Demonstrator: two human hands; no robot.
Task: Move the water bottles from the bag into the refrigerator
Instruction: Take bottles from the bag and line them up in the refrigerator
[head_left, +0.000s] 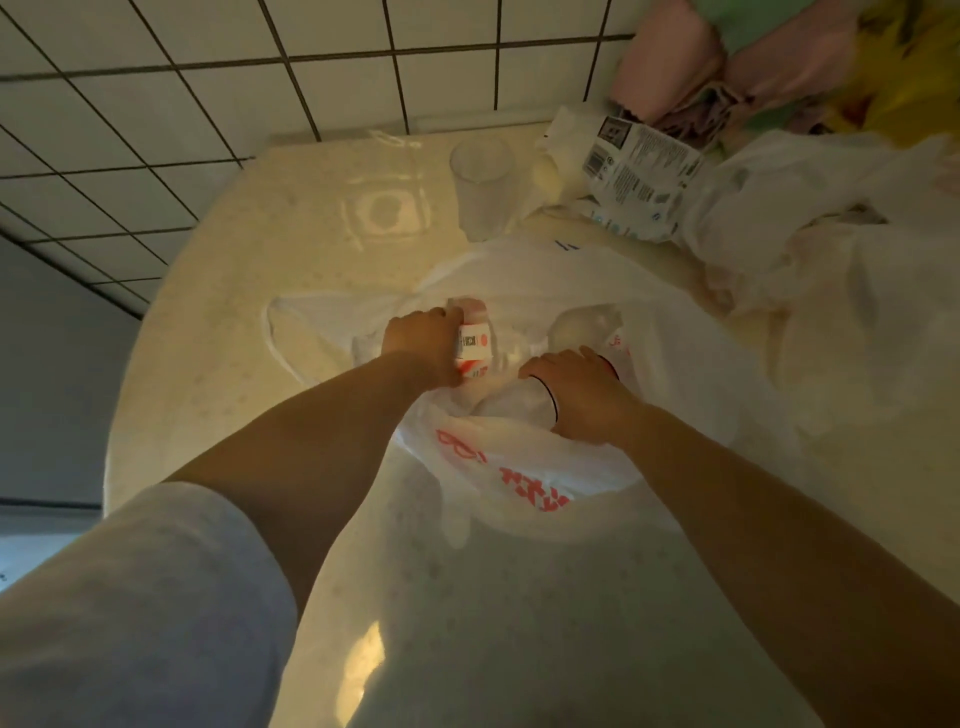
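- Gripping a clear plastic water bottle with red-and-white label (474, 347), my left hand (423, 347) curls its fingers around it.
- My right hand (582, 397) clasps another clear bottle (511, 400) inside the white plastic bag with red print (498, 467).

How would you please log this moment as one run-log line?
stage: reaching into bag | left hand: grips bottle | right hand: on another bottle, grip unclear | fridge: not visible

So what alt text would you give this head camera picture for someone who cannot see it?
Two bare hands reach into a white plastic bag on a pale table: the left hand grips a water bottle with a red and white label, the right hand grips a clear bottle. An empty glass stands behind.
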